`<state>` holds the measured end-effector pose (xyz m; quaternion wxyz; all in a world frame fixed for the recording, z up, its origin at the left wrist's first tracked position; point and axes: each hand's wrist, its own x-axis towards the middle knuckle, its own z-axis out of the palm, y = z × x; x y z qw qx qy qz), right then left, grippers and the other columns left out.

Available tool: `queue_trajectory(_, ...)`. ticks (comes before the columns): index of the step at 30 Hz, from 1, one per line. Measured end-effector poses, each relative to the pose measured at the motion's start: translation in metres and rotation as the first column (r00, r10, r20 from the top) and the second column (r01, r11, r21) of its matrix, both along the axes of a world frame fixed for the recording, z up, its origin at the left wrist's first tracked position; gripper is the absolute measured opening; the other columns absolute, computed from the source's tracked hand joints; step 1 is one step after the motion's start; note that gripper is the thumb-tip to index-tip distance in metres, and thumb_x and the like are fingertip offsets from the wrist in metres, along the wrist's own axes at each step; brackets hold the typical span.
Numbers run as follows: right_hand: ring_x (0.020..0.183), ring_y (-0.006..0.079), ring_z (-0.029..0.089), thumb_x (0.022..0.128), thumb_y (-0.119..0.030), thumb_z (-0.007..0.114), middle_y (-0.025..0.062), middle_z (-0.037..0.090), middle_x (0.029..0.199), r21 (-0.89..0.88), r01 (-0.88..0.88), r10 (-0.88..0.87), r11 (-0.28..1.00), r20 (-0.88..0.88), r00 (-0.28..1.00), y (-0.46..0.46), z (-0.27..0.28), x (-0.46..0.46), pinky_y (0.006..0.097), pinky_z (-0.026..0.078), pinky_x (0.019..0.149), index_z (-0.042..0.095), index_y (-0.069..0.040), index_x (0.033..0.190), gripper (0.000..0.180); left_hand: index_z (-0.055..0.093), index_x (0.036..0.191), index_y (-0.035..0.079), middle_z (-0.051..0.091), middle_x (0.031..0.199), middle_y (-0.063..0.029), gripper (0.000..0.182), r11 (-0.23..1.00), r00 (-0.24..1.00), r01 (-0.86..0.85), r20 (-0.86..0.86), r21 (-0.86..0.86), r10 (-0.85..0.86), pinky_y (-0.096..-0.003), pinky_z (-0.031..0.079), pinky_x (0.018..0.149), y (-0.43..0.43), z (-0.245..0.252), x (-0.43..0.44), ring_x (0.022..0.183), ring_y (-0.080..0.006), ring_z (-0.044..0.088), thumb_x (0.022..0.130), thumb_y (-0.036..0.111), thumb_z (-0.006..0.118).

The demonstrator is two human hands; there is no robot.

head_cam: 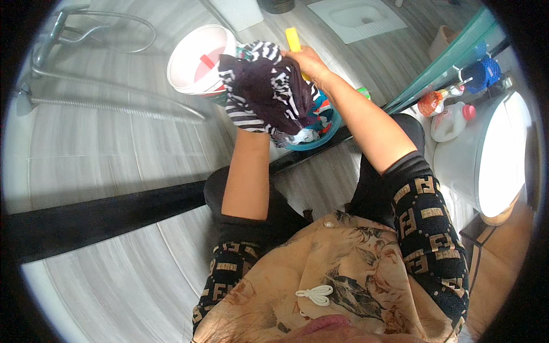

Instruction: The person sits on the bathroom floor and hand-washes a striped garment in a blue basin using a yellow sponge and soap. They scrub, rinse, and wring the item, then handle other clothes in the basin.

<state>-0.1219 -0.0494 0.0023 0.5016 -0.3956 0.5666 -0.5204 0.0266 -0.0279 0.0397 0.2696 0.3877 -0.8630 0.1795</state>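
Observation:
A dark purple garment with black-and-white striped parts (287, 94) is held up over a round blue basin (315, 145). It covers my left hand, whose fingers are hidden; only my left forearm (248, 171) shows below the cloth. At the garment's upper right edge, my right hand (308, 62) is closed around a long yellow object (293, 39), which sticks out above and below the grip; its exact kind is unclear. Teal, orange and white clothes (322, 115) lie in the basin under the garment.
Just left of the garment stands a white bucket (171, 70) with something red inside. A black raised sill (107, 214) crosses the floor. At right are a glass panel (446, 60), a white jug with a pink cap (448, 124) and a white drum (456, 163). A shower hose (120, 107) hangs left.

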Motion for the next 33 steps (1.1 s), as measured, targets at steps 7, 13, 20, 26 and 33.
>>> queue_trajectory(7, 0.07, 0.0214, 0.066, 0.088, -0.029, 0.052, 0.012, 0.066, 0.084, 0.008, -0.338, 0.107, 0.941, 0.941, 0.32, 0.019, -0.009, 0.016, 0.0332, 0.056, 0.067, 0.061, -0.001, 0.091, 0.029, 0.051, 0.11, 0.011, 0.055, 0.111, -0.0086, 0.034, 0.941, 0.92, -0.338, 0.223, 0.036, 0.322, -0.0414, 0.036, 0.096, -0.008, 0.005, 0.009, 0.108, -0.024, 0.05, 0.087, 0.034, 0.041)
queue_trajectory(13, 0.076, 0.0244, 0.064, 0.074, -0.029, 0.071, 0.0133, 0.065, 0.083, -0.339, 0.183, -0.234, 0.923, -0.115, 0.965, 0.017, 0.021, 0.033, 0.0336, 0.05, 0.067, 0.057, 0.0, 0.093, 0.037, 0.054, 0.106, 0.011, 0.058, 0.098, -0.0051, 0.026, 0.989, 0.993, -0.113, -0.045, -0.091, 0.109, -0.0324, 0.044, 0.081, -0.015, -0.031, 0.021, 0.094, -0.0194, 0.056, 0.088, 0.025, 0.043)
queue_trajectory(20, 0.096, 0.0288, 0.059, 0.066, -0.03, 0.075, 0.0103, 0.059, 0.105, -0.63, -0.39, -0.536, 0.672, -0.777, 0.331, 0.071, 0.043, 0.077, 0.0446, 0.045, 0.076, 0.055, -0.006, 0.104, 0.049, 0.054, 0.112, 0.009, 0.058, 0.105, -0.0048, 0.028, 0.997, 0.998, -0.046, -0.045, -0.061, 0.043, -0.0334, 0.043, 0.088, -0.021, -0.053, 0.019, 0.099, -0.018, 0.055, 0.092, 0.025, 0.043)
queue_trajectory(26, 0.082, 0.0304, 0.063, 0.071, -0.042, 0.072, 0.013, 0.065, 0.087, -0.28, 0.03, -0.236, 0.96, -0.744, 0.626, 0.011, 0.042, 0.037, 0.0421, 0.048, 0.073, 0.058, -0.002, 0.1, 0.051, 0.054, 0.112, 0.009, 0.058, 0.106, -0.0051, 0.029, 0.999, 0.998, -0.005, -0.067, 0.051, 0.009, -0.0334, 0.042, 0.089, -0.012, -0.041, -0.004, 0.1, -0.0184, 0.054, 0.091, 0.026, 0.044)
queue_trajectory(33, 0.072, 0.012, 0.06, 0.073, -0.039, 0.073, 0.0086, 0.064, 0.082, -0.11, -0.232, 0.16, 0.966, -0.451, 0.878, 0.006, 0.036, 0.023, 0.0272, 0.048, 0.065, 0.059, 0.001, 0.097, 0.049, 0.054, 0.112, 0.009, 0.058, 0.108, -0.0055, 0.03, 0.996, 0.999, -0.04, -0.032, 0.076, 0.043, -0.0334, 0.042, 0.09, -0.009, -0.032, 0.013, 0.102, -0.0188, 0.054, 0.089, 0.026, 0.045)
